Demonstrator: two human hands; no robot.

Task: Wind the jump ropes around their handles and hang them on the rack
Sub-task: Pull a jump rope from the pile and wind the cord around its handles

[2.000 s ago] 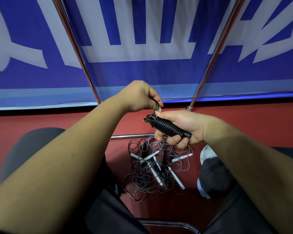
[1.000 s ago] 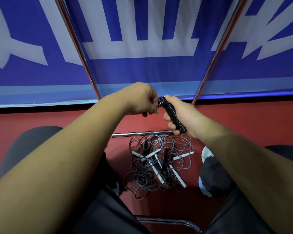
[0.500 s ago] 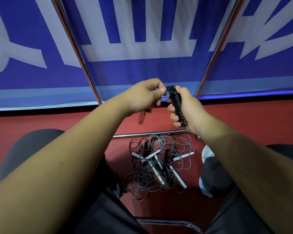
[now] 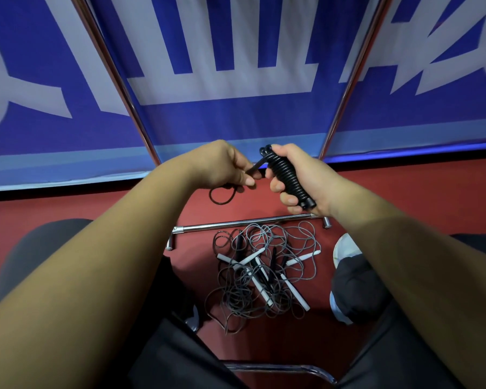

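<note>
Now the left hand (image 4: 225, 167), pinching the rope tail (image 4: 254, 170), has pulled it away from the wound black handles (image 4: 286, 175) clenched in the right hand (image 4: 306, 175); 1 loop (image 4: 221, 196) likely remains to secure before hanging; other ropes (image 4: 264, 273) lie on the floor.

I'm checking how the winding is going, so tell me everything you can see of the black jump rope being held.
The black jump rope is a tight bundle: glossy, rubbery-looking cord coiled in close turns along its handles, handle ends showing top and bottom. It tilts in the air, top end leaning left. The right hand grips it; the left hand pinches the free tail, and a small loop hangs below that hand.
</note>
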